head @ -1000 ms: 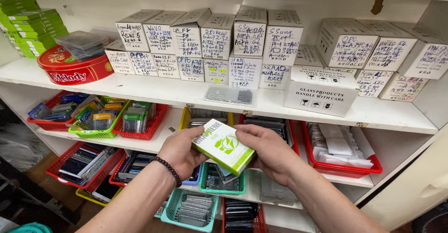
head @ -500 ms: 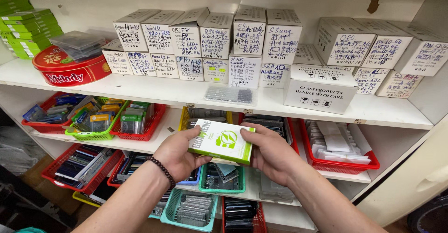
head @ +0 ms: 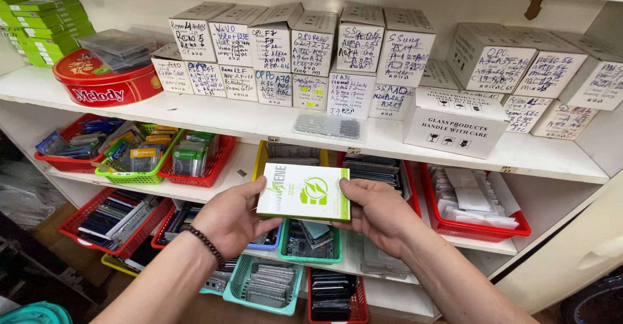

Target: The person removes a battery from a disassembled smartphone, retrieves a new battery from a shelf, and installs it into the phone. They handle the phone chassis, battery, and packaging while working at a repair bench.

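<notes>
**Lifted clear of the shelves and held up in both hands**

Holding a white-and-green box (head: 304,192) in mid-air, level, printed face turned up to the camera. Gripping it at the left end with the left hand (head: 230,220), thumb on top near the corner and fingers curled underneath; wearing a dark bead bracelet (head: 204,246) on that wrist. Gripping it at the right end with the right hand (head: 379,210), thumb along the edge and fingers tucked below. Closed around the box on both sides, then, neither grip flat open nor balled tight.

Hovering in front of the middle shelf, just ahead of the yellow basket (head: 263,158) and above the teal basket (head: 310,243). Touching neither, as far as can be told.

Judging the progress: out of any basket and up for a look, so the picking-up part appears done. Not set down anywhere, not opened.

Looking at the box itself: flat, rectangular, mostly white, with a green band down the right edge and a green emblem in the middle. Closed, corners crisp, no dents or tears showing. Light enough, by the look of the easy grip, to sit on fingertips.

Elsewhere: rows of hand-labelled white cartons (head: 337,45) on the top shelf, a round red tin (head: 107,84) at the left, a red basket (head: 477,223) of white packets at the right.
</notes>
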Available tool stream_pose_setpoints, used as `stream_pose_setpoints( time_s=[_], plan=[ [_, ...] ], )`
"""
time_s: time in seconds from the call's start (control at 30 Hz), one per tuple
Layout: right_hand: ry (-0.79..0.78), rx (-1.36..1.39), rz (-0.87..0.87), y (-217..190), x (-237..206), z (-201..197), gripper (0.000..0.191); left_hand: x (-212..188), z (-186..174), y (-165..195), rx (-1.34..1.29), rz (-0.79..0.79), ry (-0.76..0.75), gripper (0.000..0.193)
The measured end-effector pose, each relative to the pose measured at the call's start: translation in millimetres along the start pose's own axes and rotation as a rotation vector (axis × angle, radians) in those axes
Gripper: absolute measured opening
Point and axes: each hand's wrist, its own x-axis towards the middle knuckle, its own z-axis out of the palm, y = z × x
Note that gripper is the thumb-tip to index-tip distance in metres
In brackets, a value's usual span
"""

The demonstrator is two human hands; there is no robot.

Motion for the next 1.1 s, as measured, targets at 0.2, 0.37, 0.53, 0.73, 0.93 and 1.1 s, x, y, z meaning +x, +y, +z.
stream_pose_setpoints(
  time_s=[0.2, 0.37, 0.53, 0.73, 0.93, 1.1],
  plan=[
    [0.04, -0.051, 0.002, 0.3, -1.1, 1.2, 0.037, 0.5, -29.5, -0.2, 0.123, 0.064, -0.083, 0.025],
    [0.134, -0.096, -0.037, 5.9, 1.6, 3.5, 0.036, 4.3, -31.6, -5.2, 0.096, 0.072, -0.049, 0.021],
    [0.159, -0.227, -0.047, 9.1, -2.4, 3.6, 0.035, 1.5, -29.7, -11.4, 0.123, 0.061, 0.004, 0.023],
    [0.043, -0.172, 0.042, 5.7, -18.1, 10.2, 0.036, -1.9, -27.4, -14.3, 0.166, 0.032, 0.045, 0.027],
    [0.006, -0.081, -0.016, 7.7, -16.3, 9.1, 0.041, -16.6, -19.8, -13.4, 0.081, 0.069, -0.042, 0.034],
    [0.033, -0.006, -0.022, 16.1, -7.6, 1.2, 0.036, -25.7, -18.0, -13.2, 0.076, 0.088, -0.094, 0.039]
  ],
)
